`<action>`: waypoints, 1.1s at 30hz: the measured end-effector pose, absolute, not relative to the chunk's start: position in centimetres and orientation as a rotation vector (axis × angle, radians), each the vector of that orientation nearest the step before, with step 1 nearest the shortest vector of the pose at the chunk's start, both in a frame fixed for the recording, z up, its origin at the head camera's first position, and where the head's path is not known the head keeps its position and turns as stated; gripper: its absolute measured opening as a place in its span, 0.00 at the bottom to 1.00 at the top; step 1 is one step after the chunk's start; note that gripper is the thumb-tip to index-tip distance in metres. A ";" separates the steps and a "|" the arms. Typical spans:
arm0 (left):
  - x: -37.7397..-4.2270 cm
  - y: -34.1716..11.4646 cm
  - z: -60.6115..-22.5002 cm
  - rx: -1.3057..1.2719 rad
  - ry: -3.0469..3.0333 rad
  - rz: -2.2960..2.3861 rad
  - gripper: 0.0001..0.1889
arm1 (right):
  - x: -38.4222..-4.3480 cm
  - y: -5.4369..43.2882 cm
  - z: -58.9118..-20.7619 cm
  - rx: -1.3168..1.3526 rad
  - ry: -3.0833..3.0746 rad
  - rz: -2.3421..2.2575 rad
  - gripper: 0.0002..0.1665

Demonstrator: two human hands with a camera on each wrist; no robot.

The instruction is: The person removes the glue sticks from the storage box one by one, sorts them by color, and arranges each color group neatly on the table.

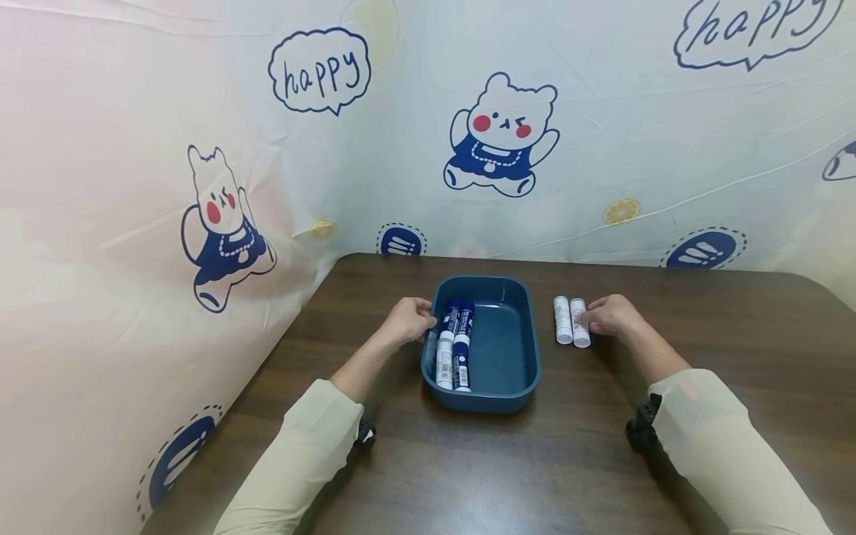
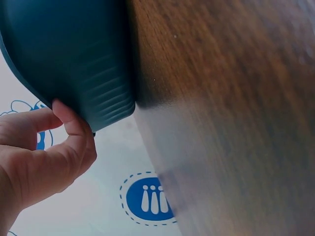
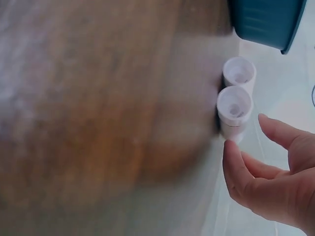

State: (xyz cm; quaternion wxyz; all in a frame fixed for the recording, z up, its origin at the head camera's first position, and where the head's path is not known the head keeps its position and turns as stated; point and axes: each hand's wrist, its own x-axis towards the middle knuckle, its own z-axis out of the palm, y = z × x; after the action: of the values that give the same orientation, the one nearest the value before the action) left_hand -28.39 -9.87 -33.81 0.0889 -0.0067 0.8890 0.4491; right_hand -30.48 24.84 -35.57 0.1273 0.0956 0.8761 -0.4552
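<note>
My left hand (image 1: 409,321) pinches the left rim of a blue plastic bin (image 1: 531,357); the left wrist view shows the thumb and fingers at the bin's edge (image 2: 110,64). Along the bin's left side lie several tubes that look like glue sticks, dark blue ones (image 1: 461,364) and a white one (image 1: 444,364). To the right of the bin, two white glue sticks (image 1: 563,321) lie side by side on the table. My right hand (image 1: 611,316) touches the right one (image 3: 235,105) with its fingertips, thumb and fingers spread apart around its side.
The dark wooden table (image 1: 468,475) runs up to a pale cloth backdrop (image 1: 414,148) printed with cartoon figures. Each wrist carries a dark strapped device, plainest on the right wrist (image 1: 644,423). The bin's right half shows its bare floor (image 1: 500,349).
</note>
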 end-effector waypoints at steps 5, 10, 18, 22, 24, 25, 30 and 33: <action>-28.3 -9.9 -33.8 -0.015 2.639 1.351 0.20 | -30.1 24.7 -34.6 0.257 2.549 -1.383 0.34; -28.3 -10.0 -33.8 -0.017 2.640 1.344 0.21 | -30.0 24.1 -33.9 0.253 2.558 -1.448 0.35; -28.4 -9.9 -33.8 -0.024 2.636 1.350 0.20 | -29.7 22.2 -33.2 0.173 2.439 -1.714 0.37; -28.4 -9.9 -33.8 -0.023 2.634 1.352 0.21 | -29.3 20.7 -33.0 0.046 2.377 -1.786 0.36; -28.4 -9.9 -33.8 -0.023 2.633 1.352 0.21 | -29.2 20.0 -32.9 0.006 2.339 -1.828 0.36; -28.4 -9.9 -33.8 -0.022 2.632 1.353 0.21 | -29.2 19.7 -32.8 -0.010 2.324 -1.845 0.36; -28.3 -9.9 -33.8 -0.036 2.632 1.357 0.21 | -29.4 18.3 -32.3 -0.042 2.334 -1.863 0.35; -28.4 -9.8 -33.7 -0.041 2.635 1.352 0.21 | -29.5 17.7 -32.1 -0.026 2.341 -1.859 0.35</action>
State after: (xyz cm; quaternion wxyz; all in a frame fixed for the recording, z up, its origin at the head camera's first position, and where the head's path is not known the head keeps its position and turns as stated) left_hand -28.35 -9.84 -33.67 0.0897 -0.0139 0.8861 0.4545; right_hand -29.50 17.75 -32.11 0.0759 -0.0086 0.7808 -0.6202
